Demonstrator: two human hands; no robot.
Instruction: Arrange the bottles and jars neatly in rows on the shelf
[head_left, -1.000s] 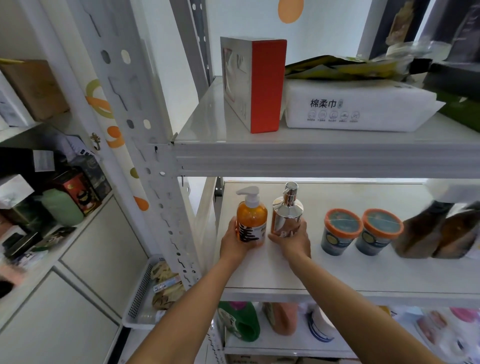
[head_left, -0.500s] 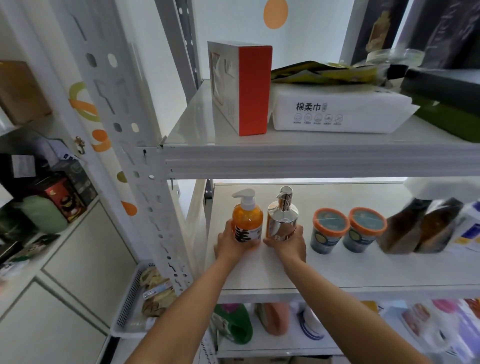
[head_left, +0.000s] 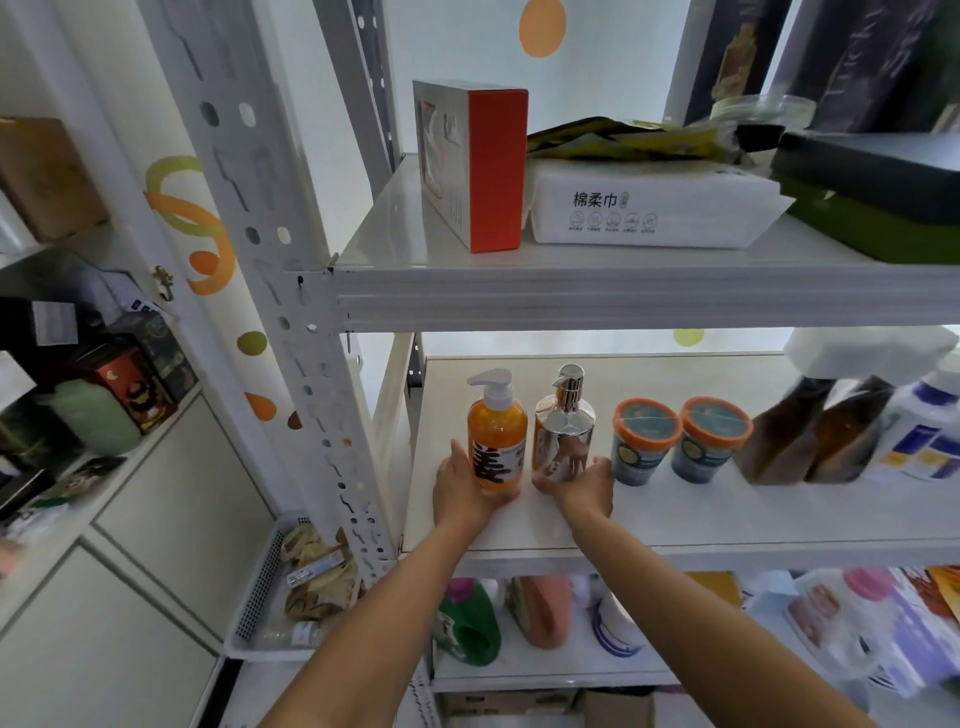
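Head view. Middle shelf (head_left: 727, 519), centre of the frame: I see the left hand (head_left: 460, 493) curled round the base of the orange bottle (head_left: 496, 436), and the right hand (head_left: 579, 486) cupping the base of the silver bottle (head_left: 563, 436), thumb at its front and fingers at its right side. Both pump bottles stand upright, just beside each other, near the shelf's left end and front edge. To their right, in one row, stand the left jar (head_left: 644, 441) and right jar (head_left: 711, 441), both orange-lidded and side by side, then the brown bottles (head_left: 779, 441), blurred, and a white bottle (head_left: 924, 431) at the right edge of the frame. I cannot tell whether the right hand touches the left jar. Upper shelf (head_left: 623, 296): a red box (head_left: 485, 166) upright beside a white pack (head_left: 649, 208). Lower centre: a green bottle (head_left: 467, 623) on the shelf below. Lower left: a white tray (head_left: 260, 587) of packets.
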